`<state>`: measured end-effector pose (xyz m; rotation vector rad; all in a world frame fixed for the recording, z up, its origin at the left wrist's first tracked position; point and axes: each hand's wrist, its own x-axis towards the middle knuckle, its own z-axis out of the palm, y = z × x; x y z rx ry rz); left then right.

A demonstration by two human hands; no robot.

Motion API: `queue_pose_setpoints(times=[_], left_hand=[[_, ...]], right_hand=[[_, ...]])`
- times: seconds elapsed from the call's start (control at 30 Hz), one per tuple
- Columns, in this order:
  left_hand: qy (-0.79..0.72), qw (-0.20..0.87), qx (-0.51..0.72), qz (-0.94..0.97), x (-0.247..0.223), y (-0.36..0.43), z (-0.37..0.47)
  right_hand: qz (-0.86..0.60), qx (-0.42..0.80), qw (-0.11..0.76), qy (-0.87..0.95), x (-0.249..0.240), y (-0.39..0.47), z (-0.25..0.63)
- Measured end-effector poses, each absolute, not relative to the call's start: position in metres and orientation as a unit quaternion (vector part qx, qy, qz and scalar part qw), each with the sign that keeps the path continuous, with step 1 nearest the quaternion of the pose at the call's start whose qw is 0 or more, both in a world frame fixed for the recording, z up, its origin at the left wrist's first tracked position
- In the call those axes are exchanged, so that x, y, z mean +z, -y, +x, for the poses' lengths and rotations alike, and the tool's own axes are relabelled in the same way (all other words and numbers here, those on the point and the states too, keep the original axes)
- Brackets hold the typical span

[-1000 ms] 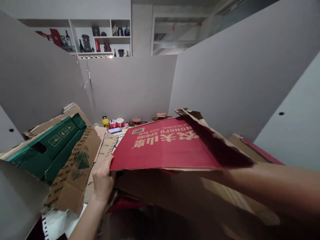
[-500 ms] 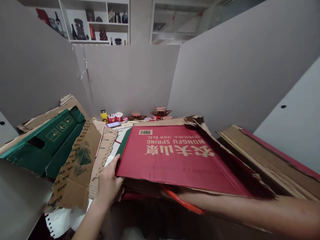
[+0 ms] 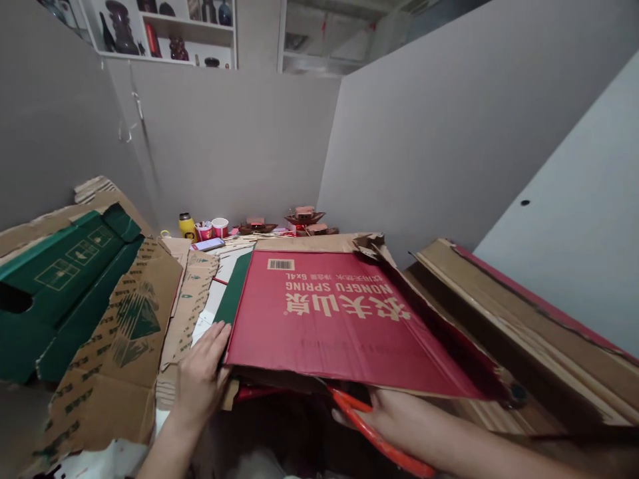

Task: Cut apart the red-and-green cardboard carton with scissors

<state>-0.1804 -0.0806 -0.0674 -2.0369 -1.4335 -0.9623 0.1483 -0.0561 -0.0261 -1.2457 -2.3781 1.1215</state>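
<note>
At far left, green cardboard (image 3: pixel 74 266), one piece, folded, with a dark cut-out. Next to it, brown printed cardboard (image 3: pixel 114 372), one piece, ragged-edged. Further back, a yellow bottle (image 3: pixel 188 227), upright, near a white-rimmed cup (image 3: pixel 220 228).

Item: my left hand (image 3: pixel 200 382), grasping the near left corner of the red cardboard, fingers along its side. Handling note: a steady hold here should limit sagging, with the fingertips best set well aside from the blade's line.

Item: red cardboard (image 3: pixel 319 339), centre, directly before me, printed face up, its lettering inverted to my view, its right side folded and torn. Behind it, a small model boat (image 3: pixel 304 216).

Item: an orange-handled tool (image 3: pixel 372 436), scissors by my judgement, its front end at the near edge of the red cardboard. Held by my right hand (image 3: pixel 404 419), closed about the handle; how tightly, I cannot tell. Handling note: I would want the tool square to the board, worked in short, unforced strokes, since thick folds may bend or tear. Caution: its tip is hidden.

Far right: stacked cardboard (image 3: pixel 539 299), brown, red-edged, leaning at a slant.
</note>
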Motion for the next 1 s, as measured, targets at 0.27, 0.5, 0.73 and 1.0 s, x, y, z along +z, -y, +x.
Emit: queue_pose_setpoints(times=[0.27, 0.5, 0.73, 1.0], left_hand=[[0.524, 0.276, -0.3, -0.748, -0.069, 0.084, -0.186], [0.559, 0.27, -0.364, -0.694, -0.062, 0.077, -0.203], [0.614, 0.238, -0.431, -0.617, -0.047, 0.067, -0.215], [0.573, 0.262, -0.393, -0.67, -0.046, 0.063, -0.208]], right_hand=[[-0.492, 0.381, 0.106, 0.775, -0.03, 0.076, 0.158], [-0.404, 0.336, 0.191, 0.829, -0.03, 0.084, 0.163], [-0.4, 0.337, 0.251, 0.815, -0.031, 0.085, 0.17], [-0.44, 0.482, 0.265, 0.71, -0.027, 0.09, 0.19]])
